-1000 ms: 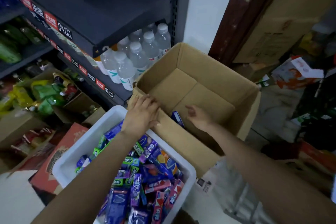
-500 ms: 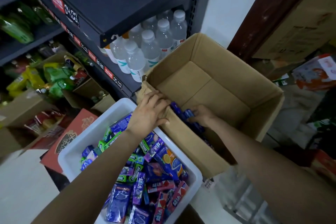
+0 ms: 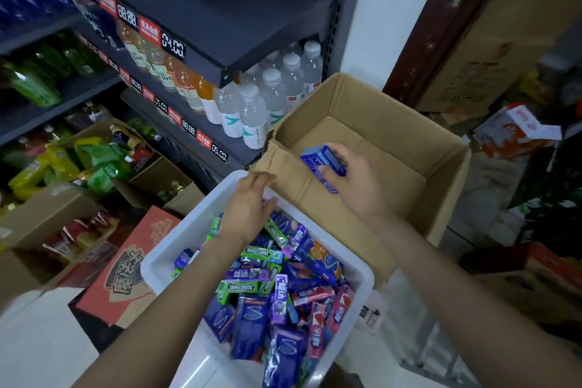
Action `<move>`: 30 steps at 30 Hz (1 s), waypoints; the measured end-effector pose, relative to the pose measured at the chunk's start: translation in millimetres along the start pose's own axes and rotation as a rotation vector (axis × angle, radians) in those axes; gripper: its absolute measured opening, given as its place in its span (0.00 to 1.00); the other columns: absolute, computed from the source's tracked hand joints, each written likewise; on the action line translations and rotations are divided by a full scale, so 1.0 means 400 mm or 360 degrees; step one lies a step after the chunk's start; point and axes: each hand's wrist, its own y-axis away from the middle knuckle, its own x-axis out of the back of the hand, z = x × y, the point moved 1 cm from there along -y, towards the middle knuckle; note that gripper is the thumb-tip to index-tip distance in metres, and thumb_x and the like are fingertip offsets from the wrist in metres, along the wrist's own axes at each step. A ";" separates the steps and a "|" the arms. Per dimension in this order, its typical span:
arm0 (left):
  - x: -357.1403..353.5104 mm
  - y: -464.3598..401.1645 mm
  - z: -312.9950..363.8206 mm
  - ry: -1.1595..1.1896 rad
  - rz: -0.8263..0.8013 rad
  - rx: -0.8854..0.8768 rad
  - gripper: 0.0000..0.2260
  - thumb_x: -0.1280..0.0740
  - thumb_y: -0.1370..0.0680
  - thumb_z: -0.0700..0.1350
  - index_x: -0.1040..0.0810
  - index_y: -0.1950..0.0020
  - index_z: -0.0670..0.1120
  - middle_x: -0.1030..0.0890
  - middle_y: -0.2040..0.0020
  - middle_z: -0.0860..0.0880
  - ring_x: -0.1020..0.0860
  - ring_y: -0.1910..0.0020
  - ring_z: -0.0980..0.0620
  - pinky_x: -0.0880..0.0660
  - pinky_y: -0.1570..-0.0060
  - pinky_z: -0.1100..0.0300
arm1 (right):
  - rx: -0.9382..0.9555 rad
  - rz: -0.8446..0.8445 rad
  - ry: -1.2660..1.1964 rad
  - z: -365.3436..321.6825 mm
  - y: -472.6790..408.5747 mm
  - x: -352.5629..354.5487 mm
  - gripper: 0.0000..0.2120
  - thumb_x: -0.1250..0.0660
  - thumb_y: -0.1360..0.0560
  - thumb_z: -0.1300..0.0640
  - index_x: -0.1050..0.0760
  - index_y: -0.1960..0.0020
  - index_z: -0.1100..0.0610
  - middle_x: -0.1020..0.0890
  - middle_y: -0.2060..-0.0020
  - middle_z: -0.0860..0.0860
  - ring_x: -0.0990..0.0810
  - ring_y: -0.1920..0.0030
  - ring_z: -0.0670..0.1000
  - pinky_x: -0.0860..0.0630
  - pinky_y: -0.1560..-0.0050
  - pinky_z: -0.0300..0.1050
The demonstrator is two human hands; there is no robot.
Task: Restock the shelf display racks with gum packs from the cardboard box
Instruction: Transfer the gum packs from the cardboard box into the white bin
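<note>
An open cardboard box (image 3: 441,186) stands right of centre, its brown floor mostly bare. My right hand (image 3: 356,179) is raised inside it and grips a small stack of blue gum packs (image 3: 321,161). My left hand (image 3: 248,208) rests with relaxed fingers on the far rim of a white plastic bin (image 3: 176,246), next to the box's near left corner. The bin holds several loose gum packs (image 3: 277,293) in blue, purple, green and red.
Dark shelves (image 3: 220,19) with price tags rise at the upper left, carrying water bottles (image 3: 267,98) close behind the box. Cardboard cartons (image 3: 132,264) and green and yellow packets (image 3: 72,164) crowd the floor at left. Clutter and boxes (image 3: 516,132) fill the right side.
My right hand has come up from the box's near wall with blue gum packs in its grip. My left hand slid from the box's edge down to the bin's rim.
</note>
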 end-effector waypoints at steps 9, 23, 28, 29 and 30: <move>0.080 0.223 -0.163 0.0172 -0.0367 0.0070 0.18 0.43 0.18 0.42 0.36 0.27 0.43 0.29 0.31 0.42 0.30 0.34 0.44 0.36 0.42 0.60 | -0.0101 -0.0688 0.0815 0.021 0.208 -0.312 0.24 0.36 0.23 0.58 0.35 0.28 0.52 0.35 0.28 0.53 0.37 0.28 0.54 0.33 0.34 0.50; 0.100 0.132 -0.028 0.0134 -0.0172 -0.0058 0.15 0.38 0.21 0.46 0.28 0.35 0.44 0.29 0.36 0.45 0.25 0.43 0.45 0.28 0.43 0.49 | -0.0387 0.0172 0.0179 -0.032 0.233 -0.100 0.16 0.41 0.25 0.70 0.22 0.42 0.59 0.20 0.45 0.53 0.22 0.45 0.51 0.29 0.42 0.39; 0.060 0.009 0.085 0.0070 -0.0140 -0.0085 0.22 0.36 0.22 0.48 0.34 0.29 0.43 0.33 0.31 0.45 0.32 0.34 0.45 0.32 0.38 0.52 | -0.0498 0.0362 0.0153 0.050 0.127 0.034 0.13 0.39 0.25 0.68 0.22 0.44 0.61 0.18 0.49 0.55 0.20 0.48 0.51 0.28 0.43 0.41; 0.045 -0.022 0.098 0.0114 -0.0138 0.0034 0.25 0.36 0.22 0.49 0.36 0.28 0.42 0.35 0.30 0.43 0.33 0.33 0.44 0.34 0.37 0.53 | -0.0545 0.0341 0.0147 0.080 0.097 0.047 0.13 0.39 0.25 0.67 0.22 0.43 0.60 0.18 0.49 0.54 0.21 0.48 0.50 0.29 0.43 0.40; 0.030 -0.054 0.104 0.0190 -0.0126 0.0184 0.27 0.35 0.22 0.50 0.38 0.27 0.41 0.35 0.30 0.41 0.33 0.33 0.43 0.35 0.37 0.54 | -0.0596 0.0301 0.0151 0.110 0.064 0.055 0.13 0.39 0.25 0.66 0.22 0.42 0.60 0.18 0.50 0.53 0.21 0.48 0.49 0.30 0.44 0.39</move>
